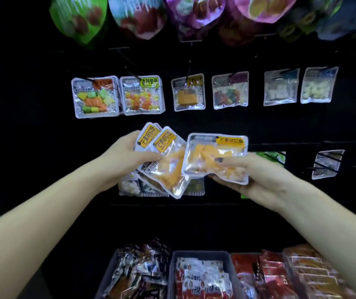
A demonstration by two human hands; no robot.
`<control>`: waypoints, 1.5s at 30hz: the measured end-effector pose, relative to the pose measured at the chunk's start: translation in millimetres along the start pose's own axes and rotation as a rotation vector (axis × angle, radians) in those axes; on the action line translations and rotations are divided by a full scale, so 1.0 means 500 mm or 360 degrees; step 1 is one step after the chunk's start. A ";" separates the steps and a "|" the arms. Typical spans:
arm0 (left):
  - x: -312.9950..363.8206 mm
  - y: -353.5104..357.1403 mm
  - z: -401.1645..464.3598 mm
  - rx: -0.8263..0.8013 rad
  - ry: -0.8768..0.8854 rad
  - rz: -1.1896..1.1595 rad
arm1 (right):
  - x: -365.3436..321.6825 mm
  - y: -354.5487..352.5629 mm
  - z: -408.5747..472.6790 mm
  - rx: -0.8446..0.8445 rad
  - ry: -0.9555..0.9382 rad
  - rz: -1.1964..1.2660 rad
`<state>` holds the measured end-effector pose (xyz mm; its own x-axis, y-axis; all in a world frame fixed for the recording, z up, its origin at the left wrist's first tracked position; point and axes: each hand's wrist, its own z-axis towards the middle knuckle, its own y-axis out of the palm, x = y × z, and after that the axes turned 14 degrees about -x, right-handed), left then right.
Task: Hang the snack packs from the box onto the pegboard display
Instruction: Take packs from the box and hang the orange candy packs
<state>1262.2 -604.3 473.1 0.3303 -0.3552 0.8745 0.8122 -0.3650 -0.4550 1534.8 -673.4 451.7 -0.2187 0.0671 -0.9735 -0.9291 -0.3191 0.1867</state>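
My left hand grips a fanned stack of clear mango snack packs with yellow labels, held tilted in front of the black pegboard. Just to its right, my right hand pinches a single mango pack by its lower edge, held flat and facing me. The single pack's left edge overlaps the stack. Above them on the pegboard hangs a matching orange pack on a black peg.
A row of clear candy packs hangs across the pegboard, with large colourful bags above. More packs hang lower behind my hands. Grey bins of red and dark snack packs stand at the bottom. White goods line the left edge.
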 end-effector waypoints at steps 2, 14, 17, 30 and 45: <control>0.011 -0.021 0.023 0.0070 0.0026 0.0012 | -0.045 0.008 0.027 -0.0054 -0.0081 -0.0114; -0.019 -0.023 0.134 0.0205 0.0115 -0.0063 | -0.170 0.050 0.223 0.0164 -0.0538 -0.0326; -0.034 -0.014 0.151 0.0202 0.0113 -0.0096 | -0.168 0.047 0.247 0.0190 -0.0590 -0.0343; -0.050 0.026 0.198 0.0153 0.0148 -0.0196 | -0.175 0.024 0.308 0.0312 -0.0539 -0.0307; -0.071 -0.012 0.245 0.0041 0.0162 -0.0202 | -0.160 -0.047 0.501 0.0657 -0.0411 -0.0219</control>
<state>1304.6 -484.1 465.3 0.1748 -0.3934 0.9026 0.8569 -0.3907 -0.3363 1499.1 -434.3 558.2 -0.1038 0.3306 -0.9381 -0.9836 0.1060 0.1462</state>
